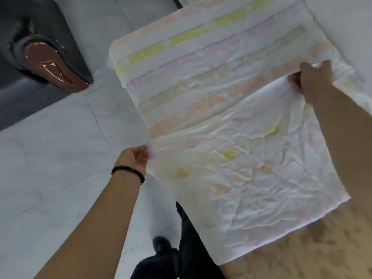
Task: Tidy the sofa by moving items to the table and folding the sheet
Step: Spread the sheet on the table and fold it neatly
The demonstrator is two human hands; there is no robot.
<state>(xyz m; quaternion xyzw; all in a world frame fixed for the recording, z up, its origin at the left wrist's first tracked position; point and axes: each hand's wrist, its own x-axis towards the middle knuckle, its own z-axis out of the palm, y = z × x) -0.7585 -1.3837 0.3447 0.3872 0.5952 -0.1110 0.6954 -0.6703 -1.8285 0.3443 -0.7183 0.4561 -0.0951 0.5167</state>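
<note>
A white sheet (231, 109) with pale yellow, pink and orange stripes is held up in front of me, partly folded over on itself. My left hand (134, 157), with a dark bead bracelet at the wrist, pinches the sheet's left edge at the fold. My right hand (314, 79) grips the sheet's right edge higher up. The lower flap hangs down over a tan patterned surface (322, 248) at the lower right.
A dark grey sofa arm (50, 63) with a glossy brown end cap (54, 65) stands at the upper left. Pale tiled floor (50, 158) fills the left side. My dark trouser legs and a black shoe (161, 244) show at the bottom.
</note>
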